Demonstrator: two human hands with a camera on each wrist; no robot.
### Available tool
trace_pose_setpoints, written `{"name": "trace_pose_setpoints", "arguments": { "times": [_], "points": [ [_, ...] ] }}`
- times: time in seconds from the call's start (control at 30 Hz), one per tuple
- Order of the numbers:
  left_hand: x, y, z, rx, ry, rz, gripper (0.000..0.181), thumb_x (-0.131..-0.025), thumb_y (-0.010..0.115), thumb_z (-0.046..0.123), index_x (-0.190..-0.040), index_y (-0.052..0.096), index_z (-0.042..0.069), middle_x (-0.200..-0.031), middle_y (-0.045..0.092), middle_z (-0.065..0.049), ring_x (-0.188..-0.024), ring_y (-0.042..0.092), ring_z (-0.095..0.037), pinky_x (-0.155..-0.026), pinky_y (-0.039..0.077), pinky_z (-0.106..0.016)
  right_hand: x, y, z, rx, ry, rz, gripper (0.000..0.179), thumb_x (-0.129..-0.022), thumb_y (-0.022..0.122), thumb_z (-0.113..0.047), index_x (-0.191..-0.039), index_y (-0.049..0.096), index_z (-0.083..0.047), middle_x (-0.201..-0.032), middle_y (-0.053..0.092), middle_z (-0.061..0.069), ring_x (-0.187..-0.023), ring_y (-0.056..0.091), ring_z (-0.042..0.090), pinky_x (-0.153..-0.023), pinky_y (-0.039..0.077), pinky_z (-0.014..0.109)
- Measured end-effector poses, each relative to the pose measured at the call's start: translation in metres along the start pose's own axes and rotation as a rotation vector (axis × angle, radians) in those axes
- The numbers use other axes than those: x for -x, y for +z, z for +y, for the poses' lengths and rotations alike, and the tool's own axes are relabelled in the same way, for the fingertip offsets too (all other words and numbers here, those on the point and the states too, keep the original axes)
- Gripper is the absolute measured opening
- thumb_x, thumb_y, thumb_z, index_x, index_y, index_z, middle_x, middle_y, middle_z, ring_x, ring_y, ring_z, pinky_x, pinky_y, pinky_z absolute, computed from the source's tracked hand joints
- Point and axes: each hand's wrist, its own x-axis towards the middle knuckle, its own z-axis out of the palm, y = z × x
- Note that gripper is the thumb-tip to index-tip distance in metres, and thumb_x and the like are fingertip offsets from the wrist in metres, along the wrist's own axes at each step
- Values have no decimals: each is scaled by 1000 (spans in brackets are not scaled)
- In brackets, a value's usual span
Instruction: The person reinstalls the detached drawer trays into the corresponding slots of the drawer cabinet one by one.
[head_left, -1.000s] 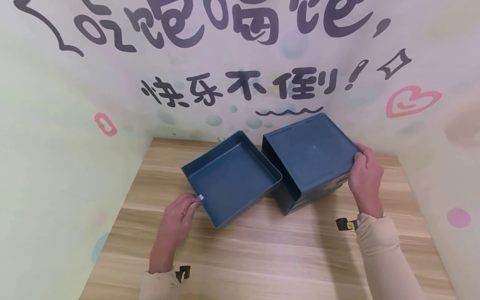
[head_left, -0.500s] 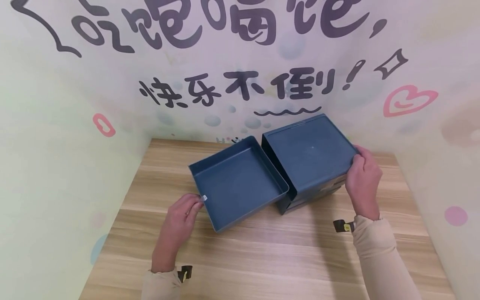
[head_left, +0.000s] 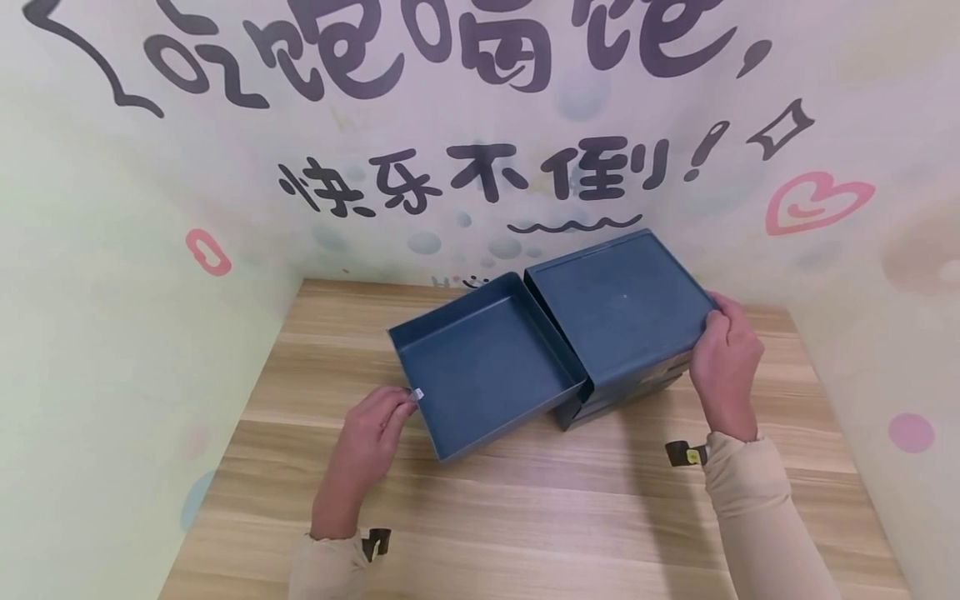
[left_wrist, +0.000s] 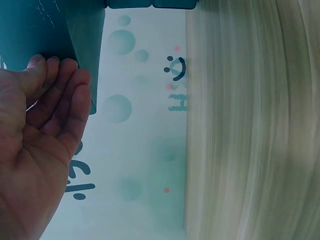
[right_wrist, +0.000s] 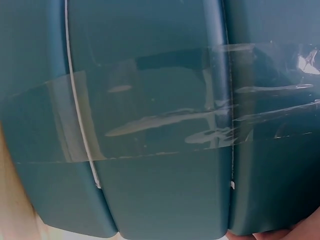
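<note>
A shallow dark-blue drawer (head_left: 495, 367) is held tilted in the air, its open top facing up and nothing inside. My left hand (head_left: 367, 437) pinches its left end beside a small pale tab (head_left: 417, 394); in the left wrist view thumb and fingertips meet at the drawer's edge (left_wrist: 82, 50). The drawer's right end lies against the upper opening of a blue drawer cabinet (head_left: 626, 300); whether it has entered cannot be told. My right hand (head_left: 726, 354) grips the cabinet's far right edge. Clear tape (right_wrist: 165, 110) crosses the cabinet's panels in the right wrist view.
The cabinet stands turned at an angle on a wood-grain table (head_left: 525, 517), close to the back wall (head_left: 420, 225) with its printed lettering. Walls also rise at the left and right sides.
My left hand has moved the drawer rightward, closing the gap between its right end and the cabinet's opening. The right hand keeps its grip and the cabinet has hardly shifted.
</note>
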Motion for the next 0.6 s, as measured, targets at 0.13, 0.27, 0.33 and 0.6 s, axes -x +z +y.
{"name": "trace_pose_setpoints", "arguments": {
  "times": [0.13, 0.27, 0.33, 0.6],
  "points": [
    [-2, 0, 2, -2, -27, -15, 9, -93, 67, -5, -94, 70, 4, -94, 71, -5, -84, 65, -15, -77, 55, -21, 0, 1, 1, -5, -9, 6, 52, -103, 28, -26, -135, 67, -12, -138, 66, 11, -129, 61, 32, -107, 45, 53],
    [-4, 1, 3, -19, -29, -25, 8, -93, 68, -3, -95, 70, 4, -94, 71, -4, -86, 66, -15, -77, 57, -27, 1, 1, 3, -11, -17, 6, 52, -103, 28, -26, -135, 66, -12, -138, 67, 11, -129, 62, 32, -106, 46, 53],
    [-4, 1, 3, -27, -29, -29, 8, -92, 68, -3, -94, 71, 5, -94, 71, -4, -87, 66, -15, -77, 58, -29, 1, 1, 3, -13, -19, 5, 52, -104, 27, -27, -135, 66, -12, -138, 66, 11, -129, 62, 32, -107, 46, 53],
    [-8, 0, 7, -23, -42, -52, 6, -95, 67, 1, -96, 71, 5, -94, 71, -3, -87, 66, -13, -76, 59, -32, 0, 3, 3, -18, -27, 19, 51, -104, 29, -27, -134, 67, -11, -137, 67, 12, -127, 62, 31, -106, 46, 52]
  ]
}}
